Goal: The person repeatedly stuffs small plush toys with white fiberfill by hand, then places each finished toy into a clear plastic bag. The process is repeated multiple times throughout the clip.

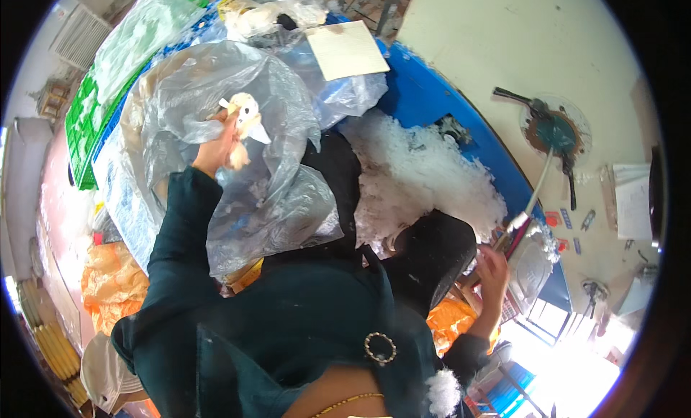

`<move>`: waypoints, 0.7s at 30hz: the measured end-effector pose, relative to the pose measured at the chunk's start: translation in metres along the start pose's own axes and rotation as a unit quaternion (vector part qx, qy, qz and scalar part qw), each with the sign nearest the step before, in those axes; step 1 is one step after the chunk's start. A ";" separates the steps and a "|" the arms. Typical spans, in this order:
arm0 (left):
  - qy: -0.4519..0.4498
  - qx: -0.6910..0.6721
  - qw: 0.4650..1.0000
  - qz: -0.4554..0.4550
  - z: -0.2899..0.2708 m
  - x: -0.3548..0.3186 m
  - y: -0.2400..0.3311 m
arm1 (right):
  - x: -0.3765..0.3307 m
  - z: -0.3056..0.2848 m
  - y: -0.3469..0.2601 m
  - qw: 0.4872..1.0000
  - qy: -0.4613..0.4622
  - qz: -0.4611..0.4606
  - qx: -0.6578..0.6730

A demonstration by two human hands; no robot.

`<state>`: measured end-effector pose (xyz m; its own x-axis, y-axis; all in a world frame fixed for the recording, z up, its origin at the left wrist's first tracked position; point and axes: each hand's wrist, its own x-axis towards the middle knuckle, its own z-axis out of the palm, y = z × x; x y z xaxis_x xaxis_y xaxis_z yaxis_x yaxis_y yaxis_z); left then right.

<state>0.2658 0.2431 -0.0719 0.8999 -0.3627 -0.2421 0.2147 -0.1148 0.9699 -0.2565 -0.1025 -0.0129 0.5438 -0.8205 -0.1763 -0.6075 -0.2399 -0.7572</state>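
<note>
My left hand (218, 146) is closed round a small cream plush toy (247, 114) with a dark eye and white felt-like pieces. It holds the toy over a large clear plastic bag (281, 209), which lies crumpled and open around it. Out to the right, my right hand (494, 273) hangs beside my knee with its fingers loosely apart, and I see nothing held in it. Close by it are a rod-like tool (520, 234) and a clear plastic wrap (531, 270). A heap of white fibre stuffing (414, 170) lies between my knees and the blue container (461, 105).
A pale table (497, 29) at the right bears a round dish (558, 134) with a dark-handled tool and papers (632, 202). A cream card (348, 50) rests on plastic at the far side. Green crate (83, 134) stands left; orange bags (111, 281) lie below.
</note>
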 end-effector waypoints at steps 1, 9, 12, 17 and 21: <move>-0.063 -0.056 0.996 -0.007 0.028 -0.020 0.025 | 0.009 0.016 -0.021 1.000 -0.007 -0.023 -0.014; -0.391 0.080 0.904 0.153 0.202 -0.103 0.053 | 0.051 0.121 -0.156 0.935 -0.138 -0.174 0.276; -0.364 0.076 0.897 0.240 0.239 -0.115 0.046 | 0.053 0.108 -0.152 0.921 -0.160 -0.100 0.341; -0.375 0.033 0.919 0.117 0.274 -0.144 0.051 | 0.039 0.069 -0.121 0.909 -0.081 -0.088 0.399; -0.469 0.004 0.875 0.119 0.299 -0.149 0.048 | 0.024 0.061 -0.097 0.940 -0.078 -0.087 0.320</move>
<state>0.0286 0.0154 0.0036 0.2099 -0.9764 0.0499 0.0574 0.0633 0.9963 -0.1488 -0.0673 0.0181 0.7114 -0.6996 -0.0666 -0.0555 0.0386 -0.9977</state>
